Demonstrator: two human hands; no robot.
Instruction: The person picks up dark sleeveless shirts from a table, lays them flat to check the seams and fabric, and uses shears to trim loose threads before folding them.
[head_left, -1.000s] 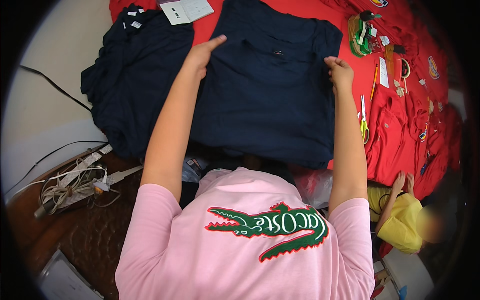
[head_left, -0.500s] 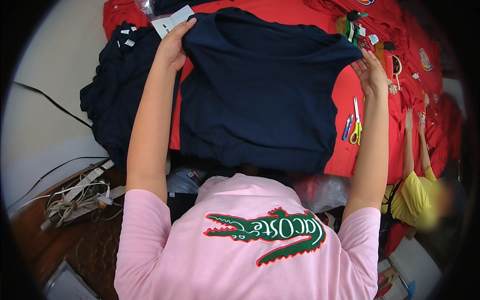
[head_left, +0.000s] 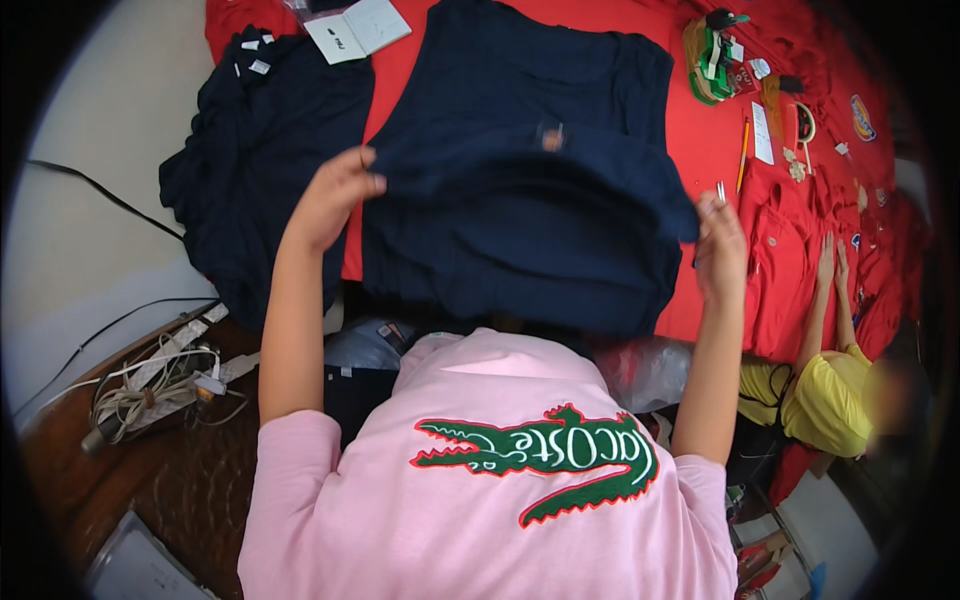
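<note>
A navy shirt [head_left: 520,270] lies spread in front of me, with one edge lifted into a dark, sagging opening. A small orange-and-clear label [head_left: 552,138] shows on its raised part. My left hand [head_left: 338,190] pinches the left end of that edge between thumb and fingers. At the opposite end my right hand [head_left: 720,240] grips the fabric, fingers curled. Just above the right hand, the tips of a pair of scissors [head_left: 721,190] stick out; the hand hides the rest. The cloth between my hands is slightly blurred.
Left of the shirt is a navy clothing pile [head_left: 270,170], near an open notepad [head_left: 360,30]. To the right lie a green tape dispenser [head_left: 708,65], a pencil [head_left: 743,155], a paper strip [head_left: 762,133] and a tape roll [head_left: 806,123]. A co-worker's hands [head_left: 833,262] rest on red clothes.
Both hands have come down toward me, from the shirt's far upper corners to an edge about its middle. An opening and the orange label now show. The notepad is uncovered.
</note>
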